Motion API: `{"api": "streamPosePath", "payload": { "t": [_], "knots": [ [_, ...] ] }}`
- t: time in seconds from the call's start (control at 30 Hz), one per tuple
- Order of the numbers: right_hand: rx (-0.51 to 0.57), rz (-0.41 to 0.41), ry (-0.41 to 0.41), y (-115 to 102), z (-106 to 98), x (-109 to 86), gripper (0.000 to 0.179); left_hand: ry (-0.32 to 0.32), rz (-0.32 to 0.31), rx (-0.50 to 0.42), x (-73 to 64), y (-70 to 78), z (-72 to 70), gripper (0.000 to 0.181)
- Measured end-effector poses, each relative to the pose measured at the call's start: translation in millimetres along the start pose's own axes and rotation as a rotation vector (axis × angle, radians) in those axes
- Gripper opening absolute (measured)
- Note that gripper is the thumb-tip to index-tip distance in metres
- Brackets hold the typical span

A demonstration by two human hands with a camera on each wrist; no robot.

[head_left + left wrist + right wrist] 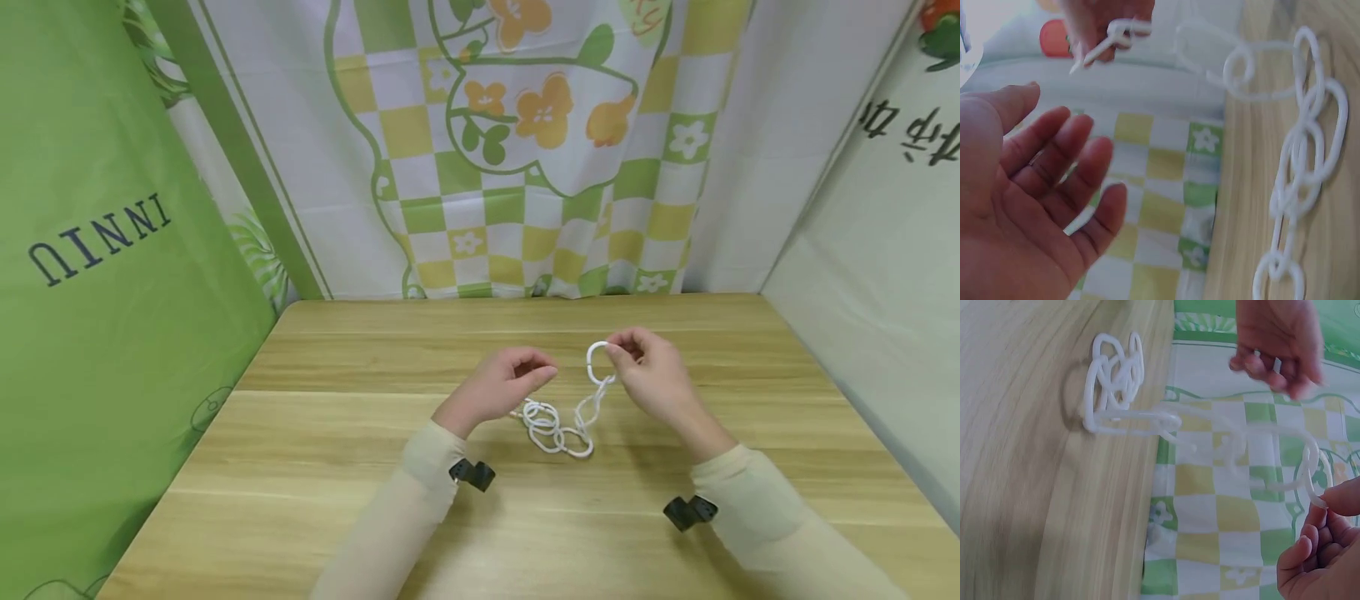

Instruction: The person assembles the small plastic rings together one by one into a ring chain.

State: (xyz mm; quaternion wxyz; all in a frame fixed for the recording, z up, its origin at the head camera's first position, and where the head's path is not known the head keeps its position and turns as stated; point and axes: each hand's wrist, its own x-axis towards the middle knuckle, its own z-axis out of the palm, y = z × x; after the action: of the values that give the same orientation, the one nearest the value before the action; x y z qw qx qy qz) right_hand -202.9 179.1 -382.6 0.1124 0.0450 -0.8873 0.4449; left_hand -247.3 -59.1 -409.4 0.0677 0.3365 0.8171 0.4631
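A chain of white plastic links [576,443] lies partly heaped on the wooden table, and its right end rises toward my right hand [656,375]. Thumb and fingertips of that hand pinch the end link [592,358], which hangs above the table with more links below it. My left hand [498,383] hovers beside the heap, its fingers loosely bent and nothing between them. In the left wrist view the left palm [1016,212] faces the camera, with the heaped links [1300,156] off to the side. The right wrist view shows the pinched link [1316,478] at the fingertips.
The wooden table [337,467] reaches back to a patterned curtain [480,208]. A green cloth [112,350] hangs along the left side and a pale cloth [877,275] along the right. Small black cameras sit on both wrists.
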Motion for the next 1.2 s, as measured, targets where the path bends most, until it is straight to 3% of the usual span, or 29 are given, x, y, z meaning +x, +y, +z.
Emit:
{"api": "streamPosePath", "payload": {
  "t": [0.1,0.23,0.5,0.63,0.8,0.9,0.97,1.2],
  "knots": [
    [0.016,0.011,0.000,5,-8,0.4,0.020,0.013,-0.069,0.004,-5.2,-16.5,-10.7,0.030],
    [0.023,0.003,0.030,11,-18,1.7,0.021,-0.006,-0.180,-0.010,-15.9,-39.0,-12.6,0.036],
    [0.022,0.008,0.076,24,-29,4.7,0.025,-0.047,-0.302,0.133,-32.5,-70.4,-12.2,0.038],
    [0.062,0.036,0.098,39,-40,8.1,0.027,-0.046,-0.350,0.206,-42.0,-82.2,-28.3,0.040],
    [0.156,0.131,0.128,72,-59,10.1,0.027,0.025,-0.425,0.242,-60.2,-98.4,-58.3,0.038],
    [0.190,0.204,0.136,93,-64,10.9,0.031,0.087,-0.456,0.253,-68.7,-105.4,-73.9,0.034],
    [0.159,0.243,0.126,105,-64,11.6,0.034,0.107,-0.457,0.264,-71.0,-109.0,-80.6,0.034],
    [0.077,0.327,0.052,121,-49,17.8,0.043,0.119,-0.448,0.278,-69.4,-113.9,-85.4,0.035]
  ]
}}
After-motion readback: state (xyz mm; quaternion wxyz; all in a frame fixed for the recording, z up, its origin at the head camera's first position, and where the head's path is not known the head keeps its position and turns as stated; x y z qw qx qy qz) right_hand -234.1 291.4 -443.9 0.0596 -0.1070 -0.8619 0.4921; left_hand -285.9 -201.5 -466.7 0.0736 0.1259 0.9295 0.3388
